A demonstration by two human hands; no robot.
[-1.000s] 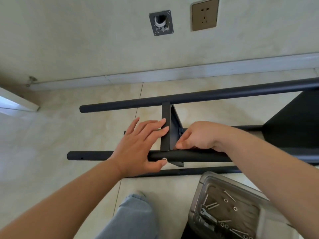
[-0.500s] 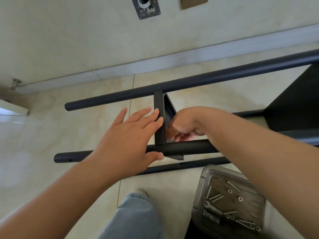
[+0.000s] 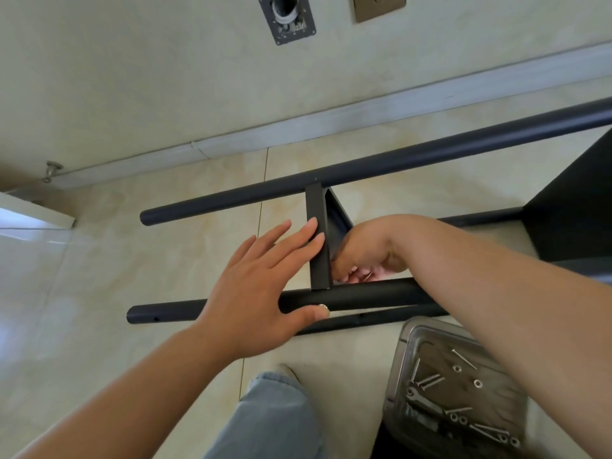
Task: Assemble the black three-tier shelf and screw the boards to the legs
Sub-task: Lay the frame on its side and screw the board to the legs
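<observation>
Both hands are at the shelf board (image 3: 320,240), a narrow black board standing on edge between two black legs that lie across the tiled floor (image 3: 99,276). Left hand (image 3: 255,293) lies flat with fingers straight, fingertips pressing the board's left face, thumb resting on the near leg (image 3: 364,296) beside a small silver screw head (image 3: 323,306). Right hand (image 3: 367,253) reaches in behind the board from the right, fingers curled down at the corner where board meets near leg; a thin silver piece glints among them, but whether they pinch it cannot be told. Far leg (image 3: 397,164) runs diagonally toward the upper right edge of the floor, touching the board's top end. Two thinner-looking black legs lie lower, one just nearer than the near leg, one beyond the right forearm. Another black shelf board (image 3: 576,207) stands at the right edge. Near the bottom right, a clear plastic tray (image 3: 400,366) holds loose screws, washers and a small wrench. Below centre, a knee in light jeans (image 3: 275,422). On the wall, a brown socket (image 3: 377,5) and a grey wall plate (image 3: 287,19)
</observation>
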